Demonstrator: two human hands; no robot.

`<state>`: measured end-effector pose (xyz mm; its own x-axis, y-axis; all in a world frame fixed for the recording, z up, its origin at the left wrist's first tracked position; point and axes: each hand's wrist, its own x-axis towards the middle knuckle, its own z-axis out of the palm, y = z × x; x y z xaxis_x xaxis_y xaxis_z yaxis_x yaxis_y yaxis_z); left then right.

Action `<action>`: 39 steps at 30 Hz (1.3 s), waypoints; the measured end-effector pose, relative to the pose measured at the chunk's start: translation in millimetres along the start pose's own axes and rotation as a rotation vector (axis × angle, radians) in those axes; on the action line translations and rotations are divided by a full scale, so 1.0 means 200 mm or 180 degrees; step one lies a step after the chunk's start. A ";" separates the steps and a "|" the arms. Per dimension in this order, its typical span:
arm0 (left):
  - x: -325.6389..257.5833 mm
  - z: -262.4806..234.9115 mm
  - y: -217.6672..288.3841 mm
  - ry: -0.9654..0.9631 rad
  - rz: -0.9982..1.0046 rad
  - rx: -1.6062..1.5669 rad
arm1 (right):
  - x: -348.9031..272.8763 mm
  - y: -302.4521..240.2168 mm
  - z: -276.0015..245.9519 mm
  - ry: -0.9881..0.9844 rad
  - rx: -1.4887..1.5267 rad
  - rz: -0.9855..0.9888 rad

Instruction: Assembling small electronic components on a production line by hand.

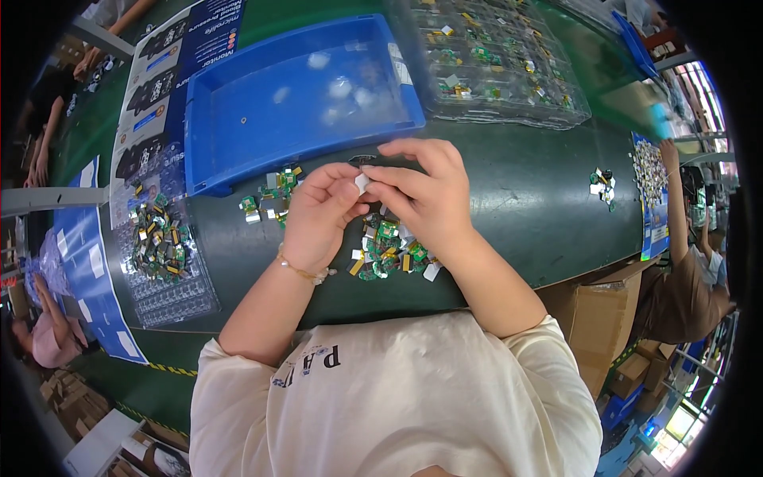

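Between the fingertips of both my hands is a small white square piece, held above the dark green table. My left hand pinches it from one side with thumb and fingers. From the other side, the thumb and index finger of my right hand close on it. Whether a circuit board sits behind the white face, I cannot tell. Just below my hands lies a loose pile of small green circuit boards with white and gold-coloured parts. A smaller cluster of boards lies beyond my left hand, partly covered by it.
A blue plastic bin stands beyond my hands. Clear stacked trays filled with boards are at the far right. On my left, a clear tray bears a heap of boards. Farther right are a small heap and a co-worker's arm.
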<state>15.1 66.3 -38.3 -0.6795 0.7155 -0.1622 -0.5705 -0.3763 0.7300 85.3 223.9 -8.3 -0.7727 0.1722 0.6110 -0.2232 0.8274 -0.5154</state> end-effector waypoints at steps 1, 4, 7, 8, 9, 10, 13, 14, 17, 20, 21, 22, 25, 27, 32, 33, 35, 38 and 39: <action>0.00 0.00 -0.01 0.0032 0.0010 0.0016 | 0.00 0.00 0.00 0.0001 0.0000 -0.0001; 0.00 0.00 -0.02 0.0121 0.0031 0.0041 | -0.01 -0.01 0.00 0.0099 -0.0279 -0.0185; 0.00 -0.01 -0.02 0.0215 0.0045 0.0052 | 0.00 -0.02 0.01 0.0141 -0.0045 -0.0082; 0.00 -0.01 -0.02 0.0256 0.0046 0.0058 | 0.02 -0.02 0.01 0.0078 0.0246 0.0021; 0.00 0.00 -0.02 0.0258 0.0060 0.0052 | 0.03 -0.02 0.01 0.0013 0.0541 0.0119; 0.00 0.00 -0.01 0.0329 0.0062 0.0011 | 0.05 0.00 0.00 0.0007 0.0541 0.0104; 0.00 0.00 0.02 0.0421 0.0123 0.0112 | 0.09 0.00 -0.02 0.0443 0.0965 0.0817; 0.00 0.00 0.02 0.0431 0.0167 0.0266 | 0.14 0.01 -0.04 0.0424 0.0471 0.0854; -0.01 0.05 0.03 0.0400 0.0162 0.0688 | 0.18 0.13 -0.02 0.0408 -0.0787 -0.0136; -0.01 0.04 0.01 0.0184 0.0316 0.1271 | 0.14 0.08 -0.03 0.0337 -0.0831 0.0037; -0.01 0.05 0.02 0.0109 0.0226 0.1501 | 0.12 0.09 -0.06 0.0059 -0.0555 0.0112; -0.02 0.04 0.03 0.0109 0.0216 0.1502 | 0.11 0.08 -0.08 -0.0218 -0.0278 0.0188; -0.04 0.05 0.05 -0.0523 -0.0372 0.1003 | 0.09 0.02 -0.10 -0.1038 0.1466 0.1203; -0.03 0.02 0.04 -0.0652 -0.0432 0.0715 | 0.07 0.04 -0.11 -0.1259 0.1755 0.0832; -0.02 -0.01 0.05 -0.0548 -0.0409 0.0352 | 0.04 0.05 -0.15 -0.1669 0.2592 0.1608; -0.01 -0.01 0.05 -0.0518 -0.0374 0.0429 | 0.03 0.05 -0.15 -0.1655 0.2587 0.1606; -0.01 -0.01 0.06 -0.0566 -0.0430 0.0495 | 0.01 0.08 -0.17 -0.1912 0.3143 0.2005; -0.01 0.01 0.09 -0.0557 -0.0462 0.0696 | 0.00 0.11 -0.16 -0.1796 0.3061 0.2392; -0.01 0.02 0.09 -0.0532 -0.0419 0.0828 | 0.00 0.11 -0.16 -0.1796 0.3067 0.2403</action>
<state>8.5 60.1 -22.1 -0.5105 0.8427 -0.1709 -0.4968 -0.1268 0.8585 99.6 259.4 -0.9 -0.9762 -0.0192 -0.2159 0.2167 -0.1134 -0.9696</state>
